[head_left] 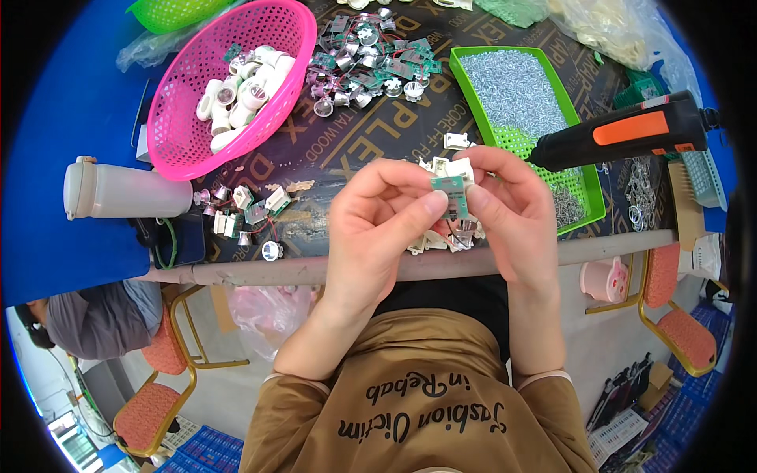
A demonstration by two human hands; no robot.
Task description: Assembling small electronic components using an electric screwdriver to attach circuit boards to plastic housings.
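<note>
Both hands meet at the table's near edge, over small white plastic parts (430,243). My left hand (367,213) pinches a small green circuit board (448,187) between thumb and fingers. My right hand (514,209) is closed at the board's other side, its thumb by the board's right edge and its fingers around a white plastic piece (460,167). Whether the board sits in that piece or only against it, I cannot tell. A dark wire and a clear lens piece show just below the board, partly hidden by the fingers.
A pink basket (169,118) of white housings stands far left, beside a heap of circuit boards with lenses (367,59). A green tray (597,193) of screws lies right, under a black-and-orange electric screwdriver (631,130). A pale bottle (130,191) lies left, near several wired assemblies (229,225).
</note>
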